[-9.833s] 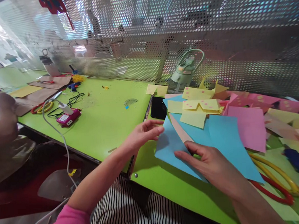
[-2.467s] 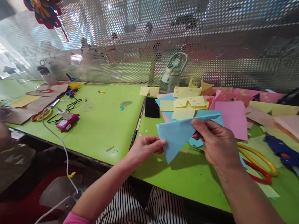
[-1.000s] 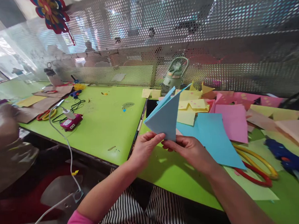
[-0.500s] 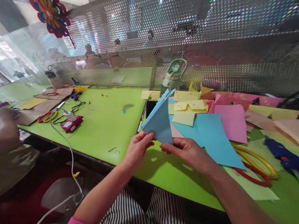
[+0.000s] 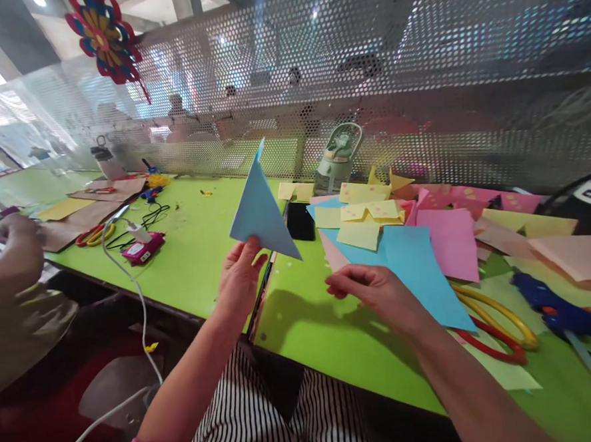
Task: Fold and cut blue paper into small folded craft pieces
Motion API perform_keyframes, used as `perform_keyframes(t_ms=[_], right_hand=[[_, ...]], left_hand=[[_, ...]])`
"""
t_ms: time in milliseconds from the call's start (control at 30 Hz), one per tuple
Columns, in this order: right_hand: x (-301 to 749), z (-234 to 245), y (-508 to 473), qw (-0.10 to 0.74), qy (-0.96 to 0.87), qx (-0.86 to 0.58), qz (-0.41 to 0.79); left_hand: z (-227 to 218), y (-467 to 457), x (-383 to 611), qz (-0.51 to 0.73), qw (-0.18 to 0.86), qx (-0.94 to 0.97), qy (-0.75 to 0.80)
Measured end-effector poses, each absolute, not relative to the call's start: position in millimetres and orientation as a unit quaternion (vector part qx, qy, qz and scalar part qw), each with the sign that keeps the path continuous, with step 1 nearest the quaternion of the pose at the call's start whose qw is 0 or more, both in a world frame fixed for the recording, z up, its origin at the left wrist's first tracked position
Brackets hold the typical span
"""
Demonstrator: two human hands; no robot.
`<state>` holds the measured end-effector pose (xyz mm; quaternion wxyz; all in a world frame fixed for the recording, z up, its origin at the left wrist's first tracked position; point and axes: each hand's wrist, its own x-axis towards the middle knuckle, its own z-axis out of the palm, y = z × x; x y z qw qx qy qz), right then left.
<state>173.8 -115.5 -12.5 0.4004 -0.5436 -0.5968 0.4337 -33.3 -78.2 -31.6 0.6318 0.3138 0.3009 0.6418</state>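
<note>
Blue paper (image 5: 259, 213), folded into a smooth, pale triangle, is held up above the green surface (image 5: 199, 213), its narrow tip pointing upward with a thin edge of another layer showing there, and one lower corner slanting down to the right. The left hand (image 5: 241, 267) has its grip pinching the paper's lower edge between thumb and fingers. The right hand (image 5: 367, 290), apart from it, is bent near a peach paper (image 5: 331, 251); whether its grip is pressed together I cannot tell.

Beyond lie a black phone (image 5: 300, 222), yellow papers (image 5: 359, 210), some dotted pink, and a flat blue sheet (image 5: 413, 267). Behind these stands a green bottle (image 5: 336, 165) with a looped handle and see-through lower part; its contents are unclear. Farther left is a pale bottle (image 5: 113, 169) with a dark lid.

A magenta power block (image 5: 144, 249) carries a white label too small to read. At the right edge, a black object (image 5: 589, 196) bears dark, blurred letters on white.
</note>
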Motion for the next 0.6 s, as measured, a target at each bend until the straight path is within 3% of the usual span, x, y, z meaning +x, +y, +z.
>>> perform_keyframes(t_ms=[167,267,367,467,600], right_hand=[[169.9,-5.7,-118.4,0.462,-0.58,-0.521,0.424],[165.4,-4.9,-126.9,0.445,-0.602,-0.492,0.445],[165.2,-6.9,-136.3,0.424,-0.63,-0.52,0.39],[169.7,-10.3,-143.2,0.423,-0.612,-0.575,0.338],[181.8,-15.5,-152.6,0.403,-0.581,-0.598,0.377]], left_hand=[[-37.1,-85.2,-30.7,0.569,0.7,0.325,0.284],[-43.8,-93.3,-21.5,0.493,0.749,0.351,0.271],[-48.1,-98.9,-16.8,0.444,0.776,0.366,0.259],[-52.9,-105.5,-15.9,0.426,0.786,0.356,0.272],[-56.9,-114.5,-18.7,0.418,0.797,0.303,0.315]])
